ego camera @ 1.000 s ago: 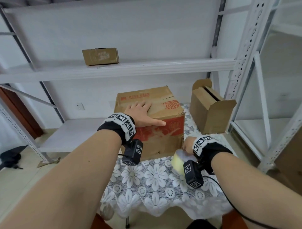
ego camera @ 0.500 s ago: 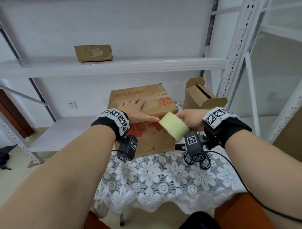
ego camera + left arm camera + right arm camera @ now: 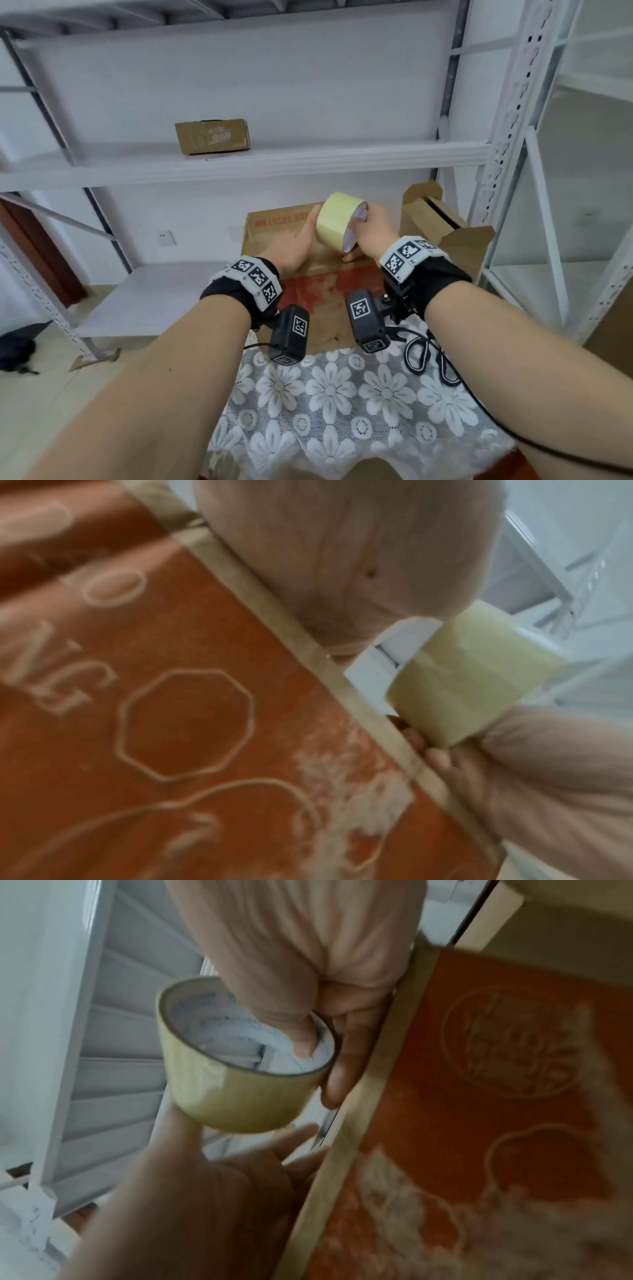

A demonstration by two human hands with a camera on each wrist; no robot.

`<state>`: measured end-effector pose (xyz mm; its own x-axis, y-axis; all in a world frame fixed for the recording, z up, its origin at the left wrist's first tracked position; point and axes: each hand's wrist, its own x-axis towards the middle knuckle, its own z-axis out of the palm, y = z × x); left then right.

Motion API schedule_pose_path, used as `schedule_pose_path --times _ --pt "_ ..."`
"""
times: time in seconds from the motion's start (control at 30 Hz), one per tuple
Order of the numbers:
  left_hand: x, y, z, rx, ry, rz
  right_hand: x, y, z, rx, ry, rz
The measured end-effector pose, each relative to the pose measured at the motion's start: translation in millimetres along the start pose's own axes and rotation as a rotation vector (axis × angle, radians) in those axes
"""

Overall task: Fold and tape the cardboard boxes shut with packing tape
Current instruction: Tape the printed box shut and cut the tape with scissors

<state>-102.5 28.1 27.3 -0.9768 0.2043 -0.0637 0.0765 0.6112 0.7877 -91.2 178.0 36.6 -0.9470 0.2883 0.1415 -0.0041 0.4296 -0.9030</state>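
Right hand (image 3: 371, 229): mine, gripping the tape roll (image 3: 337, 219), thumb inside its core.
Left hand (image 3: 294, 245): fingers straight, apparently touching the roll.
Box (image 3: 274, 226): top mostly hidden, centre frame.

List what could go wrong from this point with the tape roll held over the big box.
1. The right hand grips the tape roll with the thumb hooked in its core; a hard pull could slip it loose.
2. The left hand is open against the roll, not pressing the big box, so the flaps may lift.
3. The scissors lie near the table edge, under the right forearm; a sweep might knock them off.
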Motion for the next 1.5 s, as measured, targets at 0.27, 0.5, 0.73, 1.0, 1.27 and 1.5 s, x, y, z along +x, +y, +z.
schedule_pose_path --times 0.27,0.5,0.73,1.0,1.27,1.5 --pt "4.8 -2.1 -3.0 -0.172 -0.029 0.126 27.5 -5.1 23.6 0.06 0.111 -0.218" --pt "14.7 -8.5 0.6 -0.033 -0.032 0.191 40.7 15.1 30.2 0.17 0.006 -0.162" --pt "18.2 -2.4 10.1 0.199 0.132 0.236 34.2 12.9 15.6 0.697 -0.123 0.071" --pt "27.4 -4.5 12.2 0.152 0.184 0.214 34.3 17.8 27.5 0.624 -0.173 -0.029" --pt "30.8 -7.6 11.4 0.17 0.216 0.209 37.7 20.0 21.6 0.823 -0.145 0.034" --pt "31.1 -8.8 11.4 0.173 0.226 0.183 35.8 19.6 22.5 0.762 -0.11 0.007"
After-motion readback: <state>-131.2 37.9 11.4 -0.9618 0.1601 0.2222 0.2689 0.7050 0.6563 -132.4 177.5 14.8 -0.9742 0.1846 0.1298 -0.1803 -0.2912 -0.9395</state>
